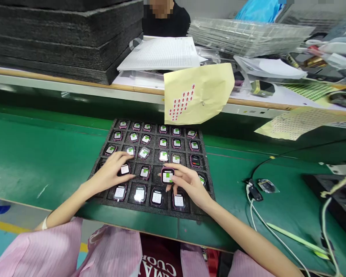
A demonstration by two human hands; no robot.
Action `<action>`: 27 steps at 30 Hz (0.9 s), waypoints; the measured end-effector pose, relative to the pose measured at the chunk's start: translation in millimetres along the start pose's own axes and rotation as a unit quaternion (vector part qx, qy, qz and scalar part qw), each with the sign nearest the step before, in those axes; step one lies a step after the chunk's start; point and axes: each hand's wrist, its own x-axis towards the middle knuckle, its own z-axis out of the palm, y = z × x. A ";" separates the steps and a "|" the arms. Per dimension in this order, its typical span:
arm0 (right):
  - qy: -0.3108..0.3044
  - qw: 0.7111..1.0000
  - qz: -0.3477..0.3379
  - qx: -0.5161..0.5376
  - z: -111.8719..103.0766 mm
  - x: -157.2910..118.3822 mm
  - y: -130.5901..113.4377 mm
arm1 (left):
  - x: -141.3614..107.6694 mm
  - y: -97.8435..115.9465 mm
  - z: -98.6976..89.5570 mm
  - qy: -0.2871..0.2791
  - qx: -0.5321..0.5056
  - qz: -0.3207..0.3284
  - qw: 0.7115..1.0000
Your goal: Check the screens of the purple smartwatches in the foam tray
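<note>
My right hand (187, 181) pinches a smartwatch (167, 176) with a purple case and a lit screen of white and green blocks. It is held just above a black foam tray (154, 207) that lies on the green bench. My left hand (111, 171) hovers over the tray's left side, thumb and fingers apart around another smartwatch (125, 169); whether it touches that one I cannot tell. Several similar watches sit in the tray's compartments, most with lit screens. In the front row, a watch (140, 194) shows a white screen, and one on the right (195, 161) looks mostly dark.
A stack of black foam trays (60, 42) stands on the shelf behind. Yellow sticker sheets (213, 92) hang over its edge near papers (164, 54). Cables (252, 204) and a light-green stick (296, 238) lie at right. A person (173, 23) is across the bench.
</note>
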 end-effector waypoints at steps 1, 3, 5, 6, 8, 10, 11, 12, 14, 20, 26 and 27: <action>0.009 1.000 0.002 -0.005 -1.3 -0.5 0.9 | -10.0 -8.7 -2.0 0.040 0.011 -0.035 0.999; 0.019 1.000 0.005 -0.013 -4.1 -0.8 2.8 | -33.9 -27.1 -2.0 0.148 0.034 -0.108 0.983; 0.011 1.000 0.007 -0.015 -7.3 -1.0 4.1 | -60.6 -42.2 3.5 0.222 0.012 -0.200 0.954; 0.001 1.000 0.008 -0.012 -9.0 -1.2 4.4 | -73.3 -46.9 7.9 0.236 -0.026 -0.253 0.938; -0.028 1.000 0.007 0.010 -12.6 -2.1 3.9 | -93.8 -49.2 18.0 0.254 -0.133 -0.322 0.902; -0.061 0.997 0.006 0.042 -16.0 -3.4 2.0 | -104.6 -44.2 27.3 0.265 -0.216 -0.347 0.873; -0.075 0.996 0.005 0.056 -17.5 -4.0 0.5 | -106.3 -40.4 31.0 0.274 -0.237 -0.349 0.865; -0.087 0.994 0.003 0.064 -18.6 -4.4 -1.1 | -106.0 -36.6 33.8 0.285 -0.245 -0.348 0.859; -0.093 0.994 -0.001 0.061 -19.7 -4.6 -3.9 | -102.2 -30.3 37.7 0.313 -0.239 -0.347 0.851; -0.071 0.997 -0.002 0.004 -16.2 0.3 -3.5 | -97.7 -20.3 39.3 0.313 -0.235 -0.310 0.866; -0.088 0.992 0.012 -0.086 -11.4 12.6 7.3 | -87.4 -22.1 4.1 0.214 -0.180 -0.237 0.930; -0.078 0.990 0.003 -0.119 -11.0 15.1 9.6 | -81.7 -23.6 -4.7 0.186 -0.141 -0.213 0.949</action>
